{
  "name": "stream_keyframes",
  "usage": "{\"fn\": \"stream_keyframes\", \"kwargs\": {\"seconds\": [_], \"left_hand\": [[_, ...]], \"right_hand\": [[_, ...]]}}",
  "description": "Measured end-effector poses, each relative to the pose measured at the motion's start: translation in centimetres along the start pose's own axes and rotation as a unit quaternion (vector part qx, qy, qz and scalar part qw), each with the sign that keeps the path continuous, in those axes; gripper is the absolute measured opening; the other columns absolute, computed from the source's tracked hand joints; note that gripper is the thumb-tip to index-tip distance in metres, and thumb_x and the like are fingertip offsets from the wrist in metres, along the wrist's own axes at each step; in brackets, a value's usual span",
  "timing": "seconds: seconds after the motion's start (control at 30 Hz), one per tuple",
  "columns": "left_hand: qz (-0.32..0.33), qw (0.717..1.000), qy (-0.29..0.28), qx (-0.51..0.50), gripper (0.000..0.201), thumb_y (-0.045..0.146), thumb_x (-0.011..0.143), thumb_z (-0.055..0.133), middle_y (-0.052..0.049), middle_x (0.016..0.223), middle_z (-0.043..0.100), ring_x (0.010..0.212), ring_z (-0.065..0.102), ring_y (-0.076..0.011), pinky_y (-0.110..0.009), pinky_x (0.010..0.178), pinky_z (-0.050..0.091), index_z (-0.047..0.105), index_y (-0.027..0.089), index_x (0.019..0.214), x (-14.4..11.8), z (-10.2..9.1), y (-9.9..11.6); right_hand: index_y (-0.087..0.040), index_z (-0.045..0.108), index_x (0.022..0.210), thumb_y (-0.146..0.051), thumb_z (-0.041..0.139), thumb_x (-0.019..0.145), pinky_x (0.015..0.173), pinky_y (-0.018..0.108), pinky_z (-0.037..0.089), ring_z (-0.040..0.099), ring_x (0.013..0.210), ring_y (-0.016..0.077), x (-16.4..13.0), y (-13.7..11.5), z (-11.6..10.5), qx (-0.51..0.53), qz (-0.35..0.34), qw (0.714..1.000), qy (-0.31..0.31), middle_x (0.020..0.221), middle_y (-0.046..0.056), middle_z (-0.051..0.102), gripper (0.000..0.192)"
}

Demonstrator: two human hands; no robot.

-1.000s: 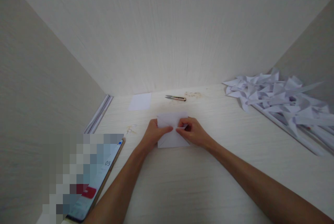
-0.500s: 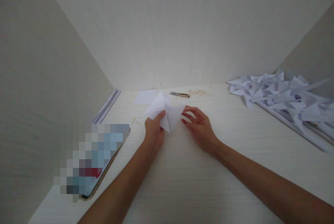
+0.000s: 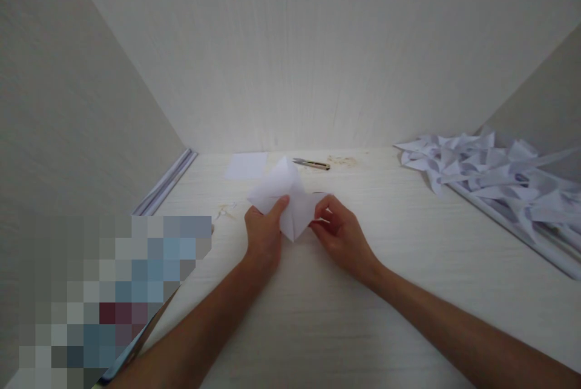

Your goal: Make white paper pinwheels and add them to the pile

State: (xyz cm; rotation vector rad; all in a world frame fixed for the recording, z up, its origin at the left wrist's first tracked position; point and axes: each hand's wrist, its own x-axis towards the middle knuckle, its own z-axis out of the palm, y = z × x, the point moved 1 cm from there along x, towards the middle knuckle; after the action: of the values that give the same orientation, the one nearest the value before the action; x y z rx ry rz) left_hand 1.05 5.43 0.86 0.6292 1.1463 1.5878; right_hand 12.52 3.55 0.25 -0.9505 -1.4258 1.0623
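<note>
A white paper pinwheel [image 3: 279,180], its sheet creased and with pointed flaps, is held above the table in front of me. My left hand [image 3: 265,232] grips it from the left, thumb on top over the middle and the other fingers hidden underneath. At its right corner, my right hand [image 3: 338,228] pinches the paper edge between thumb and fingertips. Just behind the pinwheel lie thread snips [image 3: 311,164], and a flat white paper square [image 3: 246,166] rests to their left.
Several white paper pinwheels [image 3: 476,162] are heaped at the right over a long white paper roll [image 3: 517,228]. More rolls [image 3: 166,182] lean along the left wall. A blurred-out phone-like device [image 3: 136,340] lies at the left front. Small tan bits [image 3: 342,161] are scattered near the snips.
My right hand has closed its fingers on the right corner of the paper. The pinwheel has tilted and opened out slightly toward the right. The view has shifted a little.
</note>
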Motion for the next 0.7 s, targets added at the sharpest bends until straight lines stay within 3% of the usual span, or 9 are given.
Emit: {"fn": "stream_keyframes", "kwargs": {"seconds": [0.1,0.23,0.47,0.6,0.7], "left_hand": [[0.002,1.000,-0.020,0.019,0.036,0.020,0.056,0.069,-0.006,0.079,0.068,0.074,0.062,-0.0182,-0.027,0.065,0.049,0.063,0.014,0.091,-0.05,-0.26,-0.38],[0.004,0.999,-0.031,0.030,0.031,0.023,0.057,0.068,-0.007,0.078,0.068,0.072,0.062,-0.0179,-0.027,0.064,0.049,0.065,0.012,0.085,-0.10,-0.33,-0.62],[0.014,0.998,-0.046,0.051,0.025,0.025,0.058,0.069,-0.007,0.078,0.069,0.073,0.061,-0.0165,-0.027,0.069,0.048,0.066,0.012,0.079,-0.21,-0.26,-0.55],[0.015,0.997,-0.055,0.060,0.022,0.025,0.057,0.069,-0.006,0.075,0.068,0.071,0.061,-0.0163,-0.027,0.069,0.047,0.067,0.012,0.074,-0.28,-0.19,-0.51],[0.014,0.996,-0.062,0.066,0.019,0.025,0.057,0.068,-0.005,0.072,0.068,0.067,0.060,-0.0152,-0.026,0.067,0.047,0.066,0.012,0.070,-0.42,-0.14,-0.60]], "right_hand": [[-0.019,0.053,0.063,-0.009,0.054,0.063,0.060,0.026,0.049,0.055,0.063,0.0121,0.06,0.27,0.02,-0.042,0.024,0.999,-0.016,0.068,0.000,0.055,0.010],[-0.018,0.065,0.062,-0.006,0.062,0.055,0.059,0.026,0.051,0.059,0.059,0.0126,0.21,0.20,0.07,-0.022,0.057,0.998,-0.008,0.065,0.000,0.063,0.015],[-0.019,0.069,0.058,-0.025,0.071,0.057,0.049,0.025,0.049,0.059,0.049,0.0126,0.63,0.02,-0.13,0.022,0.108,0.993,0.050,0.056,0.001,0.067,0.006],[-0.019,0.070,0.064,-0.031,0.067,0.063,0.059,0.026,0.051,0.061,0.055,0.0116,0.76,0.44,-0.21,0.104,0.128,0.985,0.051,0.058,0.001,0.067,0.013],[-0.018,0.069,0.062,-0.029,0.067,0.062,0.056,0.023,0.050,0.060,0.052,0.0100,0.82,0.51,-0.24,0.102,0.123,0.985,0.059,0.054,0.000,0.066,0.012]]}}
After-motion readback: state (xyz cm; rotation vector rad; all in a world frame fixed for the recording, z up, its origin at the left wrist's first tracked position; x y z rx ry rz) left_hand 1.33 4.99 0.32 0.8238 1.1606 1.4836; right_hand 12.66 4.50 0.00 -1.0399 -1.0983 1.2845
